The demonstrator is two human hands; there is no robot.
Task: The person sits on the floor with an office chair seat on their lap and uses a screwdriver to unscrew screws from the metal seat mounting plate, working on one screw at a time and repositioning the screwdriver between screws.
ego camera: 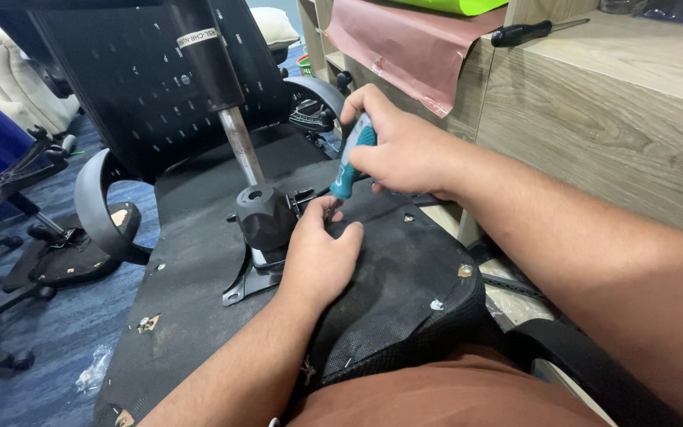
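Two bare hands work a screwdriver on the underside of an upturned office chair.

The right hand is clamped round the teal-handled screwdriver, tilted, its tip down at the black fabric-covered seat underside — just beside the black metal tilt mechanism with its steel gas-lift column. The left hand rests on the seat, fingers pinched together at the tip; what they pinch is hidden.
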